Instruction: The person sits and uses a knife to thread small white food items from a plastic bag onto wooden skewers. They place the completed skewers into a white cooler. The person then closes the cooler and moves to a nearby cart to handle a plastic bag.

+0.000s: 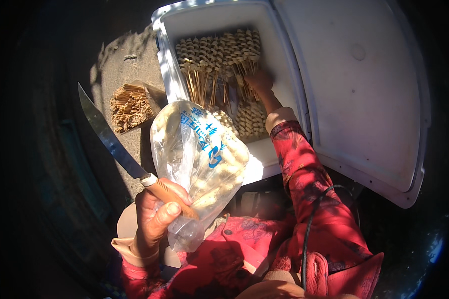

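My left hand (159, 215) is closed around the wooden handle of a large knife (110, 138), its blade pointing up and left. A clear plastic bag (202, 149) with blue writing and pale pieces inside hangs by its gathered neck at the same hand. Inside a white insulated box (292, 67), my right hand (261, 81) is at the bare stick ends of skewers threaded with pale, spiral-cut food (243, 46); its fingers are partly in shadow. More such skewers (251, 119) lie in the lower part of the box, partly behind the bag.
The box's white lid (363, 86) lies swung out on the right. On the concrete (134, 67) left of the box, a bundle of thin wooden sticks (131, 106) rests in a wrapper. A black cable (307, 239) crosses in front of my right sleeve.
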Tool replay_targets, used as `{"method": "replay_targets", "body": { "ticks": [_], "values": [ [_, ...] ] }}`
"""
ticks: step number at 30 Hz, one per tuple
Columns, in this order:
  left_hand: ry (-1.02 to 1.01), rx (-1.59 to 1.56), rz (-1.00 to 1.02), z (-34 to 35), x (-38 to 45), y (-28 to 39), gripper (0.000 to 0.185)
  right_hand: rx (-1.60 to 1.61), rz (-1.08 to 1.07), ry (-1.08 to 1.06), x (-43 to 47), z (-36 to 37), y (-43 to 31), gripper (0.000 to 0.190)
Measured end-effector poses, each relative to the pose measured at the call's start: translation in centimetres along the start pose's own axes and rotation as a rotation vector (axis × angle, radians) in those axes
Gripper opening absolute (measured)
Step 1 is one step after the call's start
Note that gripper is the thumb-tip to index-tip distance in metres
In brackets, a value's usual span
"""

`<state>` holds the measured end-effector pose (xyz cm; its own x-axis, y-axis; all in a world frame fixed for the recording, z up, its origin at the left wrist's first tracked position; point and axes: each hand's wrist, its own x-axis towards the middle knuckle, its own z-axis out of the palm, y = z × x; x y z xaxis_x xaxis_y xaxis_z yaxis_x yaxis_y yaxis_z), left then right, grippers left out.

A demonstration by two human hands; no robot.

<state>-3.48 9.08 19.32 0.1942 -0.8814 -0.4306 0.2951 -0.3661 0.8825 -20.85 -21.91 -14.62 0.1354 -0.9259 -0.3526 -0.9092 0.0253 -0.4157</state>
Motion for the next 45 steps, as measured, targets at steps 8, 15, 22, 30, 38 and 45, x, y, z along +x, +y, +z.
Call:
{"method": "replay_targets", "body": {
  "ticks": [8, 15, 22, 30, 38, 45],
  "values": [
    [-0.016, -0.024, -0.018, 0.0, -0.2, 0.1, 0.029, 0.213, -0.243, 0.249, -0.2, 4.5, 2.2, 0.055],
    [0.008, -0.031, -0.021, -0.1, -0.3, 0.0, 0.030, 0.621, -0.136, 0.128, -2.3, 5.9, 1.3, 0.044],
    [0.013, -0.025, -0.025, -0.1, -0.3, 0.1, 0.031, 1.048, 0.141, -0.147, -3.0, 6.3, 0.4, 0.035],
    [0.017, -0.033, -0.030, 0.4, 0.0, 0.3, 0.031, 1.145, 0.261, -0.416, -0.4, 6.6, 1.5, 0.018],
    [0.065, -0.001, -0.080, 0.6, 1.3, 0.2, 0.032, 0.220, -0.309, 0.428, -2.0, 4.6, 0.3, 0.030],
    [-0.085, -0.117, 0.052, -1.6, 3.0, -2.0, 0.023, 0.047, -0.233, 0.200, -1.7, -6.2, 0.8, 0.039]
  ]
}}
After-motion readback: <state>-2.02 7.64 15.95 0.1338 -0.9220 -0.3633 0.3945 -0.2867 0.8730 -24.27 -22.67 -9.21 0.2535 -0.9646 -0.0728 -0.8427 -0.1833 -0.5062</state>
